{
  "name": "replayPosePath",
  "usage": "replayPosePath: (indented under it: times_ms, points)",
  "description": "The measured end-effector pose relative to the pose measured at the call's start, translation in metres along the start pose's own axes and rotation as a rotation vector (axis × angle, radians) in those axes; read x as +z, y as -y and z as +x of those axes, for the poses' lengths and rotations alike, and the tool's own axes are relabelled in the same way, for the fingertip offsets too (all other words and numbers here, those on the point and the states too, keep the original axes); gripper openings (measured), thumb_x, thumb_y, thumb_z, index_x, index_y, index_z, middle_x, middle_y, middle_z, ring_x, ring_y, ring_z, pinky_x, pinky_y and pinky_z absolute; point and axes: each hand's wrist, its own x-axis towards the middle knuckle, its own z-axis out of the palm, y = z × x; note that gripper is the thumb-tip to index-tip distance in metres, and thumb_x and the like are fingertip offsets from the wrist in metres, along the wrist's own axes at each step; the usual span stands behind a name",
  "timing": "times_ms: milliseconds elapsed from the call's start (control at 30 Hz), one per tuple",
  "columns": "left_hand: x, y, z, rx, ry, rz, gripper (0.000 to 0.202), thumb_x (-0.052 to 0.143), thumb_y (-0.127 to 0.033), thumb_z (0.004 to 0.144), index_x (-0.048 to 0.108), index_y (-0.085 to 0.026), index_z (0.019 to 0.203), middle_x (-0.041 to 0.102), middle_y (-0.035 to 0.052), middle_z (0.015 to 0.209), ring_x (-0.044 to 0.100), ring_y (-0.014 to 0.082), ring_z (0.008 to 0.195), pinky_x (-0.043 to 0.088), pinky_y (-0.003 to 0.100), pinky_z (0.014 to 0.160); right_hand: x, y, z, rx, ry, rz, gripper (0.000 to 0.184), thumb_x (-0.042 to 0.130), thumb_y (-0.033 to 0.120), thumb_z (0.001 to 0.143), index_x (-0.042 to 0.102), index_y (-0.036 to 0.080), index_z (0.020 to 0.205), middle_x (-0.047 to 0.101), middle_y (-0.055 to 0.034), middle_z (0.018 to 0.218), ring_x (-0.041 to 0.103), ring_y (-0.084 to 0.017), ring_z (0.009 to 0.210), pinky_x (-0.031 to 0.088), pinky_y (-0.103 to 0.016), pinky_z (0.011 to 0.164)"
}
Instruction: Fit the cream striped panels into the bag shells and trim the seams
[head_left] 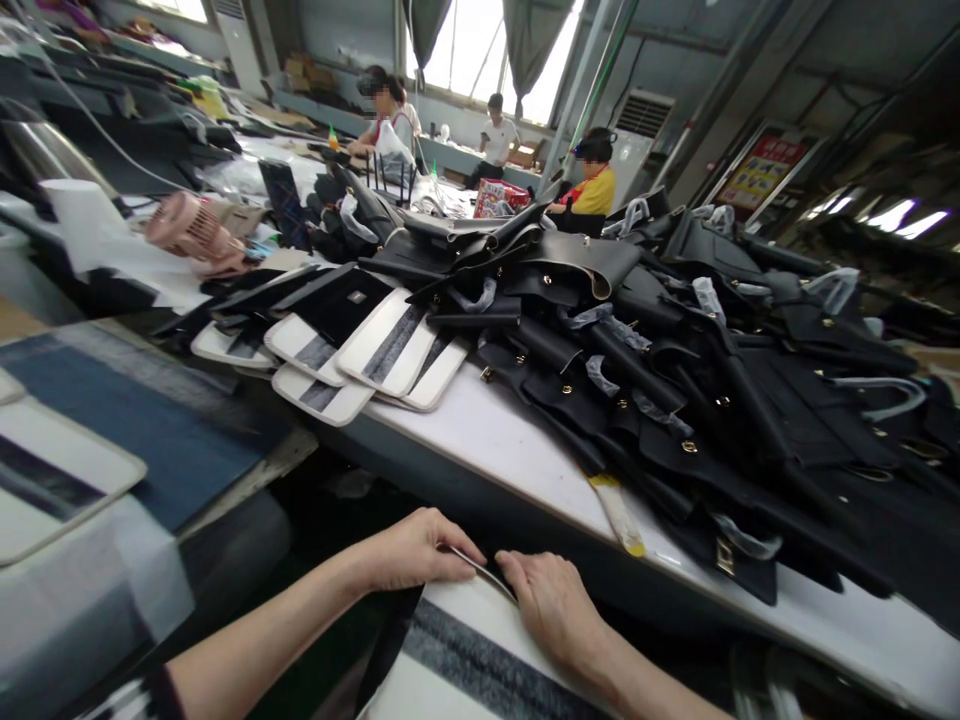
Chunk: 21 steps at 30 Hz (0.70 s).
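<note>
My left hand [416, 552] pinches the far edge of a cream panel with a dark grey stripe [480, 655], at the bottom middle of the head view. On the same edge, a little to the right, the fingers of my right hand [551, 605] are closed. Between the two hands the edge bows up and shows a thin dark gap below its rim. The panel's near end runs out of the frame. Similar striped panels [386, 340] lie overlapped on the white table [510, 425] ahead, some under black pieces.
Black bag pieces with gold clasps [622, 350] are heaped over the table's right side. A worn brush-like tool [619, 515] lies at its front edge. To the left are a blue board [150, 400], more striped panels [56, 475] and a pink fan [191, 230]. Several people sit or stand beyond.
</note>
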Motion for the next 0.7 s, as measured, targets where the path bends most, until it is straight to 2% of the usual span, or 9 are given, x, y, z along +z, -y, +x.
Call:
replayPosePath:
  times_ms: [200,367,567,700]
  points:
    - [-0.002,0.001,-0.002,0.01,-0.049,-0.032,0.023,0.068,-0.028,0.074,0.079,-0.023,0.093,0.075,-0.0021,0.077,0.061,0.015,0.074,0.04,0.02,0.065,0.001,0.01,0.013,-0.032,0.041,-0.009,0.043,0.021,0.032,0.103,0.064,0.029,0.1,0.074,-0.0002,0.089,0.071,-0.025,0.079,0.042,-0.03,0.062]
    - [-0.003,0.01,-0.005,-0.003,-0.052,-0.1,0.023,0.069,-0.032,0.072,0.08,-0.021,0.089,0.07,-0.0036,0.069,0.054,0.0133,0.068,0.035,0.02,0.058,0.0,0.022,0.024,-0.093,0.048,-0.043,0.037,0.026,0.03,0.102,0.063,0.03,0.108,0.074,-0.0006,0.093,0.071,-0.027,0.081,0.044,-0.032,0.062]
    - [-0.001,0.016,-0.009,0.004,-0.023,-0.216,0.03,0.067,-0.036,0.074,0.079,-0.018,0.095,0.07,-0.002,0.075,0.053,0.0132,0.069,0.037,0.021,0.062,0.001,0.028,0.031,-0.156,0.048,-0.059,0.036,0.027,0.028,0.101,0.062,0.027,0.106,0.073,-0.0017,0.097,0.071,-0.028,0.079,0.046,-0.033,0.062]
    - [0.003,0.016,-0.013,0.004,-0.071,-0.231,0.029,0.069,-0.036,0.072,0.078,-0.018,0.094,0.07,-0.0012,0.077,0.054,0.0142,0.072,0.037,0.022,0.064,0.002,0.025,0.034,-0.237,0.047,-0.024,0.032,0.031,0.026,0.101,0.058,0.027,0.118,0.072,-0.0035,0.1,0.07,-0.024,0.082,0.045,-0.028,0.064]
